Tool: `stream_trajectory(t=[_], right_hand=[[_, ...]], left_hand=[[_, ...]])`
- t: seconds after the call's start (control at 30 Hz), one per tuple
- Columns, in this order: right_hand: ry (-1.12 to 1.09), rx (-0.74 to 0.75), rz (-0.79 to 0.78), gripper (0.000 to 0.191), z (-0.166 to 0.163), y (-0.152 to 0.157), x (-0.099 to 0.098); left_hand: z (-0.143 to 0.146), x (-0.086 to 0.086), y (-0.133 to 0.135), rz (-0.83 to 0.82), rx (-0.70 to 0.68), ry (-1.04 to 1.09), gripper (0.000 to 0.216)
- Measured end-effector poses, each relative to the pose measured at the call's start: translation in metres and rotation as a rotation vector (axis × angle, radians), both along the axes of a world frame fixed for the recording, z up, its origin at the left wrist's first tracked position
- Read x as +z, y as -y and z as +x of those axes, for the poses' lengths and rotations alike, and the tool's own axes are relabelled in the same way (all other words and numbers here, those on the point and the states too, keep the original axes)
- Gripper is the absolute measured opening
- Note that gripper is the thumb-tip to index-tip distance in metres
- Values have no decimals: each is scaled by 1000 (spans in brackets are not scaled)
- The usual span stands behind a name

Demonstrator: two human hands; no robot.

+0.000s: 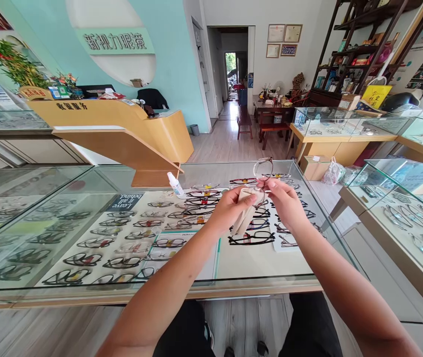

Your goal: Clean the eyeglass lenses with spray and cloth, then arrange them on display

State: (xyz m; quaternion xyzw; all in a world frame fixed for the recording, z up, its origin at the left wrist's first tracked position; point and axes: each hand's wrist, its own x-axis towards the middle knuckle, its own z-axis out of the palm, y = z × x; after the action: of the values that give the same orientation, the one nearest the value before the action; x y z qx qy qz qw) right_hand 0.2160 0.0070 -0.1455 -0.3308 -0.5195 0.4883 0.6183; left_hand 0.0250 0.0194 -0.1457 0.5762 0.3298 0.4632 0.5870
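Both my hands are raised over the glass display counter [267, 270]. My left hand [234, 206] is closed on a pale beige cleaning cloth [244, 218], pressed around the lower part of a pair of eyeglasses [263, 169]. Pinched at the frame, the eyeglasses are also held by my right hand [283, 198]. One round, thin-rimmed lens sticks up above my fingers; the other is partly covered by the cloth and fingers. A small white spray bottle [175, 185] stands tilted-looking on the counter, left of my hands.
Rows of eyeglass frames [123, 262] lie under the counter glass. A wooden stand [152, 177] rests at the counter's far edge. More glass cases [412, 208] are on the right, with a cardboard box [313, 168] beside them. A yellow reception desk [170, 136] stands beyond.
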Motion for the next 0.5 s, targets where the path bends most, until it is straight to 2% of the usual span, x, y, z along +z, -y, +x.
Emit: stream_trajectory(t=[0.17, 0.3, 0.5], right_hand=[[-114, 77, -68, 24, -4, -1, -1], [-190, 113, -90, 24, -6, -1, -2], [-209, 160, -127, 26, -6, 1, -1]], left_hand=[[-1, 1, 2, 54, 1, -64, 51], [-1, 1, 1, 65, -3, -85, 49], [2, -2, 1, 5, -74, 11, 52]])
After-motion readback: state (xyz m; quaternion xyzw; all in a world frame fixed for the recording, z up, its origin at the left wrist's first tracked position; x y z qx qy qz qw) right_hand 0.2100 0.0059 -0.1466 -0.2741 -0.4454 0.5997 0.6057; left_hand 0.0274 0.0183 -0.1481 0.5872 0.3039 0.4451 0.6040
